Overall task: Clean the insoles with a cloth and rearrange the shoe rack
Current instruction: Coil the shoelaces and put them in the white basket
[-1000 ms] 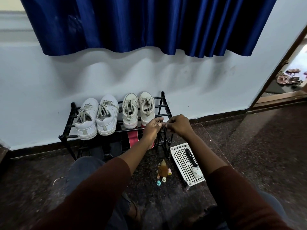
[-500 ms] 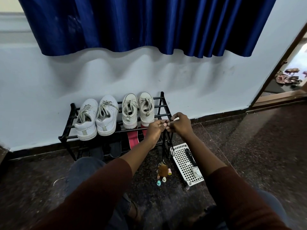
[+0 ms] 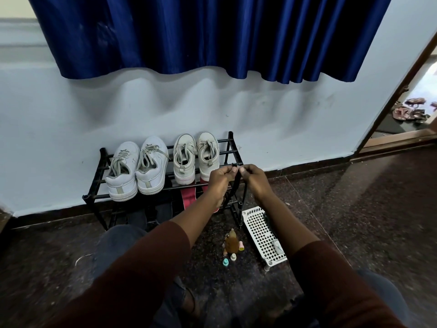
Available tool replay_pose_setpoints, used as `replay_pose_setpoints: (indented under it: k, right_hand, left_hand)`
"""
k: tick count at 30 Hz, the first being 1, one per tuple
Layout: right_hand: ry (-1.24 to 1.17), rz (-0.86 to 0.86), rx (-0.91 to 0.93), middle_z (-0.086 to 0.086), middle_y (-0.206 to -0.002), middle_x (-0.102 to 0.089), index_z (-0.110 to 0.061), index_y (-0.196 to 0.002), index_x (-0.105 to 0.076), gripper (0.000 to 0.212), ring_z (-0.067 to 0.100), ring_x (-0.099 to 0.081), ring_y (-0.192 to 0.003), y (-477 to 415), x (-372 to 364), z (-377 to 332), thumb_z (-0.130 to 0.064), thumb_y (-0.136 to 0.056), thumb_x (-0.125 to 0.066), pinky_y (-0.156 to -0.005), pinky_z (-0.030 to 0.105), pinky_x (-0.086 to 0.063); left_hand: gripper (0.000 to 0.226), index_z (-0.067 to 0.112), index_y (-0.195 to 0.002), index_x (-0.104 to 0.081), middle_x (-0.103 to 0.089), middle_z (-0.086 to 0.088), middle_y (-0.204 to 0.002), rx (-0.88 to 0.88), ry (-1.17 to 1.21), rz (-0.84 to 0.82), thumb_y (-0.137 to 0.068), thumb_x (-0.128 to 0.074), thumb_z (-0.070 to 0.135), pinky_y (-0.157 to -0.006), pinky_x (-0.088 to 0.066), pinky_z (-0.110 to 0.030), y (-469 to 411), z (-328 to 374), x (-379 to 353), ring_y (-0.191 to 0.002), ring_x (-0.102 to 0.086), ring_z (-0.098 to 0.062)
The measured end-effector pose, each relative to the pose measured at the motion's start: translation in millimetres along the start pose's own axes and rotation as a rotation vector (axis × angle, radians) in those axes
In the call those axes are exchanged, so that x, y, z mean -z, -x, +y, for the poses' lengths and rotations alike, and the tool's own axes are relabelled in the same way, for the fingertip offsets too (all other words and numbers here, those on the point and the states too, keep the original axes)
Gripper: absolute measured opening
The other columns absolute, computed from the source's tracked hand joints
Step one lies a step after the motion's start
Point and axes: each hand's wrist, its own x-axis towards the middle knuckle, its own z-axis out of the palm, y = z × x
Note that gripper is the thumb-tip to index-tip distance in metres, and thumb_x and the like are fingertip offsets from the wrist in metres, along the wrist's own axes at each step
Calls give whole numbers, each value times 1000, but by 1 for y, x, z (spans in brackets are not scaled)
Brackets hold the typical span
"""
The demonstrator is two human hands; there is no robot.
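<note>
Left hand (image 3: 220, 177), right hand (image 3: 254, 178): fingertips of both pinch thin black cord (image 3: 236, 165) at right front corner of black metal shoe rack (image 3: 231, 143). Pale lace-up sneakers (image 3: 137, 169) on rack's top shelf. Risk: hanging loop snags rack post, or tips small bottles (image 3: 233, 242) on floor in front of rack.

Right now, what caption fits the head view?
Left hand and right hand pinch a black strap by the sneaker rack.

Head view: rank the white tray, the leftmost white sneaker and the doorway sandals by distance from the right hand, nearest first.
1. White tray, on the floor just below the right hand.
2. Leftmost white sneaker, at the left end of the shoe rack.
3. Sandals, beyond the doorway, far right.
</note>
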Motion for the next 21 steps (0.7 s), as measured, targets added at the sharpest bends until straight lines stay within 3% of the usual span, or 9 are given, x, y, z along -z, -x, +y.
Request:
replay_pose_setpoints:
  k: [2,4,6,8,11,15,19,21]
  right_hand:
    - [-28,-89,-4,14,-112,-63,-5,-109,-60,21,23,-58,-108,0,-5,2,-12,-97,-45,-97,37,-44]
    - [-32,-144,-2,13,-107,-65,-4,-107,-61,21,23,-56,-109,1,-10,4,-10,-98,-43,-99,37,-41]
    - [-63,-182,-24,8,-82,-64,-6,-87,-62,22,21,-58,-91,3,-14,5,-5,-97,-42,-91,35,-43]
    - [-94,-217,-69,5,-65,-53,-5,-81,-58,24,15,-50,-65,6,-15,6,-2,-97,-41,-71,29,-44]
    - [-96,-269,-132,-2,-54,-47,-3,-82,-57,23,7,-39,-46,8,-11,12,-2,-97,-41,-54,23,-40]
    - [-97,-341,-250,0,-51,-44,-1,-75,-53,27,4,-34,-38,13,1,16,-2,-98,-39,-52,23,-42]
    - [-3,-405,-391,6,-62,-39,15,-92,-54,20,4,-35,-39,17,17,24,3,-95,-37,-52,23,-42]
    - [63,-427,-422,5,-63,-40,1,-83,-56,22,4,-36,-39,19,24,26,2,-96,-38,-53,23,-40]
  left_hand:
    - [17,7,-109,-64,-65,8,-87,-1,17,-8,-93,-57,10,-69,-41,-8,-1,4,2,-78,-57,5]
    - [16,5,-104,-66,-67,4,-89,4,20,-25,-94,-56,12,-67,-43,-12,-2,6,4,-67,-55,1]
    - [15,10,-93,-65,-69,2,-88,21,54,-24,-97,-51,15,-54,-43,-18,-2,9,6,-56,-51,-6]
    - [17,12,-89,-61,-70,0,-90,58,145,4,-99,-47,16,-43,-43,-21,-3,11,8,-58,-59,-10]
    - [17,14,-90,-56,-65,-2,-84,109,312,67,-100,-43,14,-48,-48,-20,-5,12,11,-66,-65,-9]
    - [25,11,-82,-53,-47,0,-69,153,500,143,-100,-38,4,-60,-51,-27,-7,6,20,-54,-45,-9]
    - [28,11,-87,-54,-40,1,-68,132,456,228,-101,-32,1,-40,-33,-15,-16,-3,37,-37,-37,-1]
    - [28,13,-82,-51,-40,1,-67,126,390,281,-101,-33,1,-36,-27,-14,-18,-6,44,-35,-36,1]
